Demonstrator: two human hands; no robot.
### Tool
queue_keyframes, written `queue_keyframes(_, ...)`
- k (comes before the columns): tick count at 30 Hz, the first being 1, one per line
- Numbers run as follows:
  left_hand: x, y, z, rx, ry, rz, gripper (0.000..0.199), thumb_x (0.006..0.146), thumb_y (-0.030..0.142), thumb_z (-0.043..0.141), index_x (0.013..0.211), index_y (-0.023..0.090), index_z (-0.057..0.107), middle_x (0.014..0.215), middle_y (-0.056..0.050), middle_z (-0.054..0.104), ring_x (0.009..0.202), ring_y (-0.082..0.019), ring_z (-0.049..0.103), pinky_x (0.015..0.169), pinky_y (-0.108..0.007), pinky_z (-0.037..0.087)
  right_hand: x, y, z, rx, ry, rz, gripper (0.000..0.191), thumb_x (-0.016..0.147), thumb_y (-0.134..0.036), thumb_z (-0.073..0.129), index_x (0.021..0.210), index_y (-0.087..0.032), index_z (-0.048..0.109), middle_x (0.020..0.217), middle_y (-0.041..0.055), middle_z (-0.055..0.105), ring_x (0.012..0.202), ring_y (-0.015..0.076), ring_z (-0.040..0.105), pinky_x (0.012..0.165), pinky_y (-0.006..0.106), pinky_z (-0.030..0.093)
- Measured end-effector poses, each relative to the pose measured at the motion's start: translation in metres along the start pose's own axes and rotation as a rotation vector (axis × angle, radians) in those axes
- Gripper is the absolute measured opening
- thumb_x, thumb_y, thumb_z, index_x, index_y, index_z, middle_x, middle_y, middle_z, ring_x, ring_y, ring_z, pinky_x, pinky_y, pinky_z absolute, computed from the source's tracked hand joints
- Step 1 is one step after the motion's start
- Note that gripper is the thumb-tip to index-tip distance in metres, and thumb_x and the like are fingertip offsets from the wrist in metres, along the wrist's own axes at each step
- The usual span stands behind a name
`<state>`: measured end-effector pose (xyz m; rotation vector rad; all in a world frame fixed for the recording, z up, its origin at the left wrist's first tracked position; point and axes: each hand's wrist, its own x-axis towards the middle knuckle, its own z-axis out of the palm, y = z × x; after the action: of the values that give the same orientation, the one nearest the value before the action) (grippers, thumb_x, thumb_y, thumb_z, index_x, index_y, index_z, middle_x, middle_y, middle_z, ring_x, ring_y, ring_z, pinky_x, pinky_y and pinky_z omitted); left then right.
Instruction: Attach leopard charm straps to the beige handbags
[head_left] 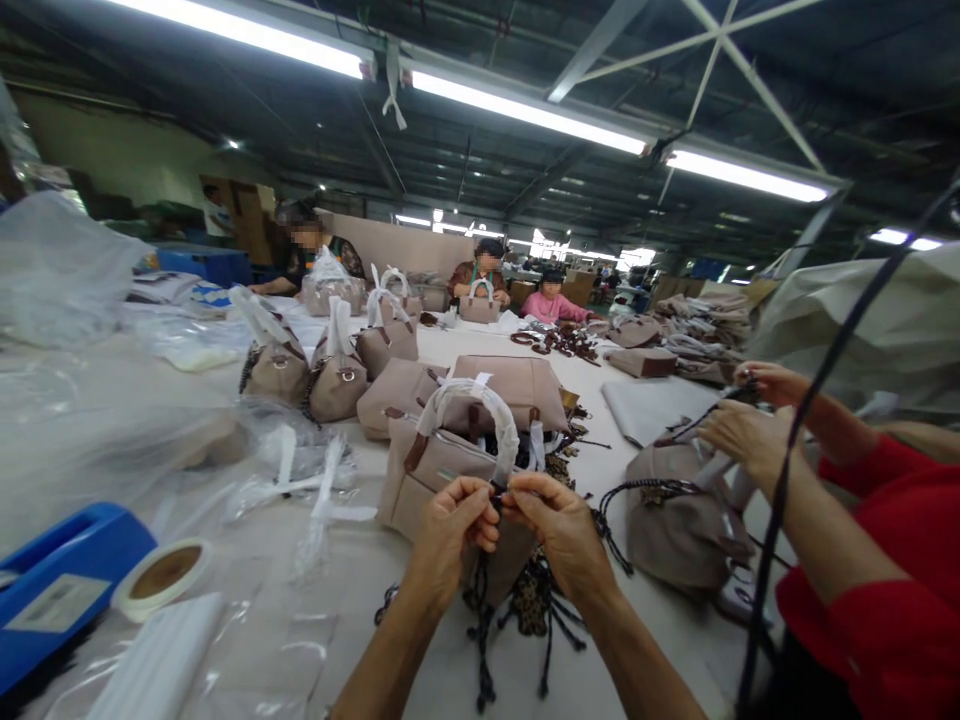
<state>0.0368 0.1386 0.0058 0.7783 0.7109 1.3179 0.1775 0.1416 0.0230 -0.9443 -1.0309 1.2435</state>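
Both of my hands meet in front of a beige handbag (405,480) whose arched handle (480,395) is wrapped in white. My left hand (457,525) is closed in a pinch on a dark braided cord (484,640). Close beside it, my right hand (559,525) also pinches the dark cord, with thumb and forefinger pressed together. Knotted cord ends dangle below the hands. A leopard-print piece (534,598) with more dark cords hangs under my right hand. Fingers hide the exact spot being gripped.
A blue tape dispenser (82,590), a tape roll (161,578) and clear plastic bags lie at left. Several wrapped-handle bags (337,375) stand behind. At right, a co-worker in a red sleeve (877,570) handles another bag (675,520). A black cable (817,390) crosses the right side.
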Motion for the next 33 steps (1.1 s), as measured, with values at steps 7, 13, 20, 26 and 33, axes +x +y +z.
queue_keyframes(7,0.005,-0.005,-0.002,-0.047,-0.048,-0.039,0.031,0.077,0.041,0.071,0.084,0.016,0.054,0.055,0.004,0.061,0.039,-0.004,0.052,0.037,-0.011,0.04,-0.004,-0.011,0.007,-0.205,-0.017,-0.038,0.028,0.066,-0.036,0.078,0.085,-0.017,0.07,0.075,0.0013,0.068,0.066,0.0158,0.065,0.066,0.028,0.053)
queue_keyframes(13,0.007,-0.006,-0.001,-0.036,-0.026,-0.022,0.035,0.074,0.044,0.074,0.079,0.015,0.054,0.058,0.005,0.06,0.037,-0.003,0.047,0.034,-0.011,0.036,-0.009,-0.015,0.012,-0.363,-0.044,-0.125,0.02,0.073,-0.035,0.071,0.078,-0.017,0.063,0.072,0.0006,0.065,0.066,0.0156,0.062,0.064,0.027,0.049)
queue_keyframes(20,0.004,-0.006,0.001,-0.037,-0.049,0.007,0.032,0.074,0.041,0.075,0.077,0.014,0.058,0.06,0.004,0.056,0.052,-0.005,0.05,0.042,-0.012,0.042,-0.006,-0.011,0.016,-0.537,-0.021,-0.206,0.014,0.077,-0.026,0.064,0.071,-0.021,0.052,0.063,-0.0043,0.057,0.059,0.0126,0.056,0.057,0.024,0.044)
queue_keyframes(26,0.003,-0.008,0.0,-0.081,-0.056,-0.026,0.032,0.074,0.04,0.076,0.078,0.014,0.059,0.061,0.004,0.056,0.051,-0.004,0.049,0.045,-0.012,0.044,-0.003,-0.008,0.015,-0.606,0.011,-0.207,0.014,0.075,-0.026,0.063,0.071,-0.021,0.051,0.063,-0.0048,0.055,0.059,0.0126,0.054,0.055,0.024,0.043)
queue_keyframes(33,0.003,-0.007,0.001,-0.101,-0.053,-0.023,0.031,0.074,0.04,0.076,0.077,0.014,0.058,0.06,0.003,0.057,0.05,-0.004,0.05,0.046,-0.012,0.045,-0.001,-0.005,0.015,-0.582,0.014,-0.169,0.014,0.073,-0.024,0.063,0.07,-0.022,0.049,0.061,-0.0053,0.054,0.056,0.0126,0.053,0.053,0.024,0.042)
